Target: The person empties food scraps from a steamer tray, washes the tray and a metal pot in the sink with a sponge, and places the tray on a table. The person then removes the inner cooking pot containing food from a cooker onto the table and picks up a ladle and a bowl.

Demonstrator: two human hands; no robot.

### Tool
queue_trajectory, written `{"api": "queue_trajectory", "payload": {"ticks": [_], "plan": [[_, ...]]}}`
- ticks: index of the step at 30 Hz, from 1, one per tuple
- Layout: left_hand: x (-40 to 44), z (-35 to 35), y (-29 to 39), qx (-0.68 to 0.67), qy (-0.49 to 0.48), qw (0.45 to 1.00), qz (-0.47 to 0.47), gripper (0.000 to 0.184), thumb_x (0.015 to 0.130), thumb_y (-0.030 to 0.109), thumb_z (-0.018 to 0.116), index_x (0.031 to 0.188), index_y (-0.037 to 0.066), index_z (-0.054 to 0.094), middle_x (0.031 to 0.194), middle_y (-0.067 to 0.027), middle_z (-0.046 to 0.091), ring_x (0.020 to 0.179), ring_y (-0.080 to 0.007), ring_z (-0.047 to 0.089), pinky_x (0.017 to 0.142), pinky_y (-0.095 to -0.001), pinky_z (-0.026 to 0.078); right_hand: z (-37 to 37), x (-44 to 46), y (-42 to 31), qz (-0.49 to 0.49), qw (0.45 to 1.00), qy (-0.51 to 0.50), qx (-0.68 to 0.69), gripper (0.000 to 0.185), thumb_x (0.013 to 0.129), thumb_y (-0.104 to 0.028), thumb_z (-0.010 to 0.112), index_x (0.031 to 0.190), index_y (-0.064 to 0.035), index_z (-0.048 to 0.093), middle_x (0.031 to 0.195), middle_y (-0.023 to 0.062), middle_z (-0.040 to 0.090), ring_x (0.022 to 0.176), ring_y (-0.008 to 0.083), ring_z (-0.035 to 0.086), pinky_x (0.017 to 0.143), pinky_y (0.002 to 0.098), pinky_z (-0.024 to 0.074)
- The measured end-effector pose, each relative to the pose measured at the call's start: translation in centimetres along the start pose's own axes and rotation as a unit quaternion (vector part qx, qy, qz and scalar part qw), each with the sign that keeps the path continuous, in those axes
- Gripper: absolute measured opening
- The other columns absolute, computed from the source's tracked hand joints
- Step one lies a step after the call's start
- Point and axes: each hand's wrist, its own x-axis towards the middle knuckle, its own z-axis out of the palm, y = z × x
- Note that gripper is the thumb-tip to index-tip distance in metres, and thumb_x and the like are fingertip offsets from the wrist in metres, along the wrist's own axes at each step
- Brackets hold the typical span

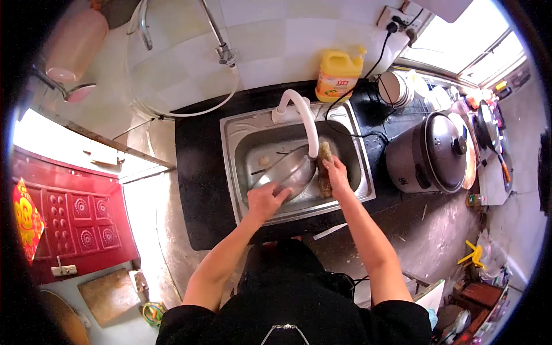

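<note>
Mid-frame, a curved white tap (309, 126) is overhanging the steel sink (228, 155); a yellow bottle (339, 75) and lidded pot (405, 163) are standing farther right. Inside the sink, the left hand (266, 201) is pinching a shiny, rounded metal bowl (292, 174), the right hand (339, 176) gripping a rough brownish scrubber (325, 186).

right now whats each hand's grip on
Left hand: closed on the rim of the metal bowl.
Right hand: closed around a brownish scrubber-like thing; exactly what it is cannot be told.
</note>
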Motion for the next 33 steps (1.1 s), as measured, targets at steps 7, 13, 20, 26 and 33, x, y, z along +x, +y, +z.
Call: {"api": "queue_trajectory", "payload": {"ticks": [7,13,20,26,33], "plan": [[-0.8,-0.8,-6.5,-0.495,0.168,0.771,-0.364,0.044,0.091,0.045,0.057,0.093,0.003,0.066,0.078,0.0016,0.06,0.072,-0.0095,0.054,0.062,-0.0262,0.044,3.0,1.5,-5.2,-0.31,0.907,-0.001,-0.286,0.073,0.072,0.002,0.064,0.139,-0.0103,0.036,0.127,0.0216,0.051,0.101,0.038,0.059,0.085,0.0428,0.0475],[-1.0,-2.8,-7.4,-0.666,0.216,0.552,-0.452,0.05,0.096,0.047,0.046,0.12,0.005,0.055,0.114,-0.0034,0.058,0.102,-0.0194,0.055,0.087,-0.0358,0.046,4.4,7.0,-3.8,-0.291,0.846,-0.007,-0.447,0.083,0.069,-0.006,0.068,0.14,-0.0112,0.025,0.108,0.0215,0.056,0.096,0.0416,0.058,0.079,0.0472,0.0494],[-1.5,-4.0,-8.6,-0.713,0.184,0.5,-0.457,0.055,0.097,0.049,0.039,0.136,0.009,0.042,0.143,-0.0047,0.039,0.13,-0.0251,0.036,0.108,-0.0412,0.03,3.5,8.1,3.4,-0.284,0.864,0.01,-0.416,0.046,0.078,-0.02,0.062,0.121,-0.0075,0.05,0.095,0.0253,0.063,0.09,0.0429,0.061,0.076,0.0502,0.0485],[-0.9,-5.2,-7.7,-0.704,0.179,0.495,-0.477,0.055,0.096,0.05,0.042,0.131,0.008,0.047,0.134,-0.0061,0.046,0.122,-0.0241,0.043,0.102,-0.0411,0.035,3.0,3.7,5.0,-0.212,0.783,-0.132,-0.57,0.058,0.088,-0.011,0.045,0.141,-0.0285,0.028,0.105,0.0277,0.06,0.095,0.0462,0.059,0.08,0.0532,0.0472],[-1.5,-11.6,-3.9,-0.556,0.128,0.759,-0.312,0.031,0.086,0.031,0.066,0.098,0.002,0.063,0.083,-0.0013,0.063,0.071,-0.0103,0.058,0.066,-0.0263,0.049,9.4,3.5,1.7,-0.192,0.858,-0.099,-0.466,0.031,0.083,-0.02,0.055,0.11,-0.0082,0.045,0.092,0.0258,0.063,0.089,0.0468,0.058,0.075,0.0551,0.0452]]}}
